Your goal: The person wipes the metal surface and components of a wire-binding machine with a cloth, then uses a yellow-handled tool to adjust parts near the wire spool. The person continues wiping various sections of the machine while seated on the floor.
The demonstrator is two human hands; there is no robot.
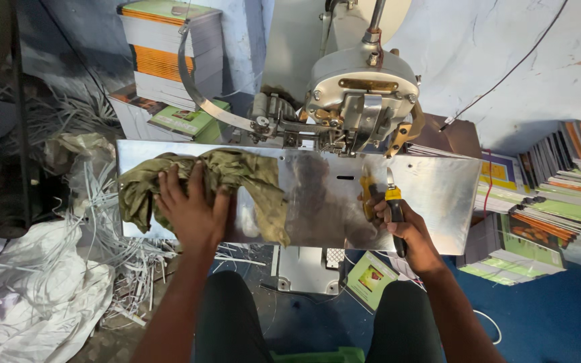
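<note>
My left hand (193, 212) lies flat, fingers spread, on a crumpled olive-green rag (250, 178) that covers the left part of a shiny metal machine table (438, 195). My right hand (408, 232) grips a tool with a yellow and black handle (393, 202), a screwdriver or pliers by its look. The tool's tip rests on the plate near a small slot, just below the grey stitching machine head (364, 87).
Stacks of printed booklets (169, 50) stand at the back left, and more booklets (539, 215) are piled at the right. Paper trimmings (112, 262) and white sacks (28, 296) lie at the left. One green booklet (370, 277) lies on the floor between my knees.
</note>
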